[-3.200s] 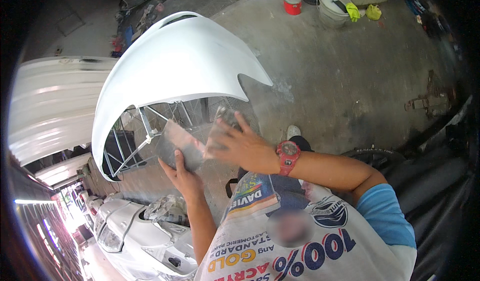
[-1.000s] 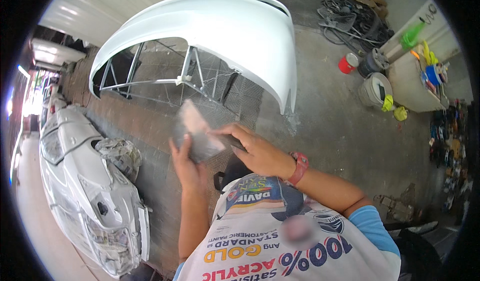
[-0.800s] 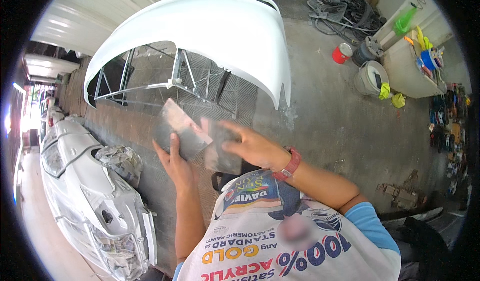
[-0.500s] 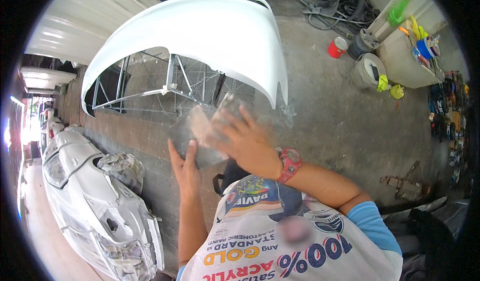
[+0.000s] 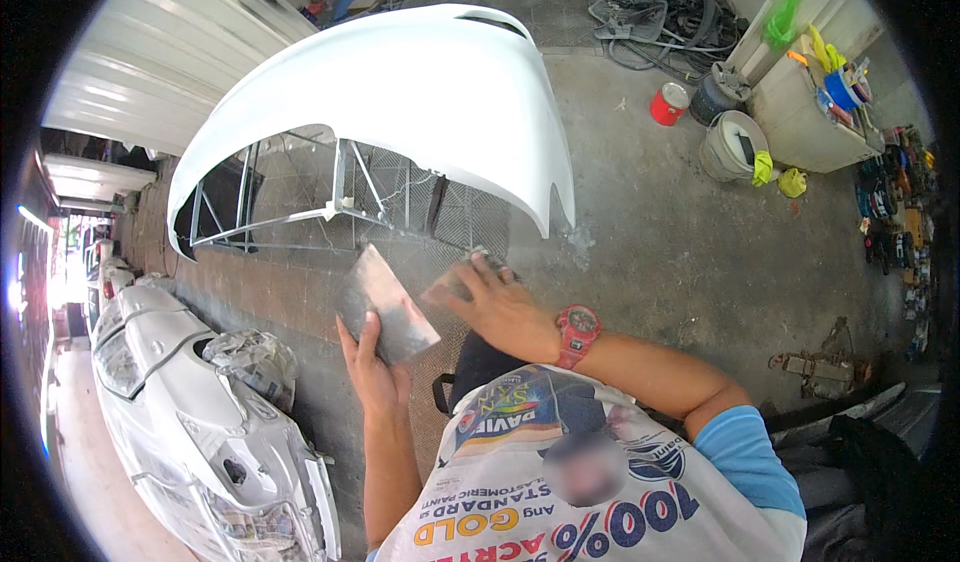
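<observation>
My left hand (image 5: 378, 367) grips a flat grey metal plate (image 5: 372, 307) by its lower edge, thumb on top. A smooth pinkish-beige paste (image 5: 385, 290) is smeared over the upper part of the plate. Just right of the plate, and apart from it, is my right hand (image 5: 495, 307), with a red watch (image 5: 578, 334) on the wrist. Its fingers are bent and partly blurred. A small dark edge shows at the fingertips, but what they hold is too unclear to name. Ahead lies a large white car bumper (image 5: 430, 92).
The bumper rests on a metal frame stand (image 5: 345, 177). At the left is a silver-white car body (image 5: 200, 412) with plastic-wrapped parts. A red can (image 5: 668, 104), a white bucket (image 5: 728, 142) and a heap of black hoses (image 5: 670, 17) stand on the concrete floor (image 5: 650, 232) at the right.
My right hand has moved down and away from the plate, which it overlapped in a blur before. The plate now shows clearly, its paste in plain sight. The view has shifted slightly.
</observation>
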`<act>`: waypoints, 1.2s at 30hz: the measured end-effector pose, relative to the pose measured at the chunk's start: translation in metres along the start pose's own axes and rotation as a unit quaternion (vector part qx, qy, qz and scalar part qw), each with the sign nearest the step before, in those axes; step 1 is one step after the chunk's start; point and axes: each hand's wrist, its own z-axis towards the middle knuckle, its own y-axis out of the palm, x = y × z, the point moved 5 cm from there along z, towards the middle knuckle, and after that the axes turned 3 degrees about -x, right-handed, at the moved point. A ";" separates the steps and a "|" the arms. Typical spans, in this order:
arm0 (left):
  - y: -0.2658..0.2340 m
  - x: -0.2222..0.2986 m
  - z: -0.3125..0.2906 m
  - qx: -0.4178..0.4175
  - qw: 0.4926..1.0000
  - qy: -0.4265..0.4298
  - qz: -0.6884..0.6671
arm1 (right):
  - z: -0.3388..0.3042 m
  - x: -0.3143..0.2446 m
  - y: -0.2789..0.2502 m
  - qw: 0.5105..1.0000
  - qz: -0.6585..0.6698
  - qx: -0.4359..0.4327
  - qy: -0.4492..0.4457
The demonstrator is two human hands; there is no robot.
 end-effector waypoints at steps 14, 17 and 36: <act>-0.008 -0.001 0.000 0.061 0.969 0.056 0.233 | -0.001 -0.015 -0.012 0.992 -0.093 0.040 -0.079; -0.017 0.006 0.005 0.084 0.979 0.093 0.160 | -0.009 -0.022 -0.002 0.987 -0.102 -0.027 -0.118; 0.027 -0.010 0.005 -0.035 0.992 -0.047 -0.112 | 0.001 0.012 -0.025 0.935 0.351 -0.010 0.042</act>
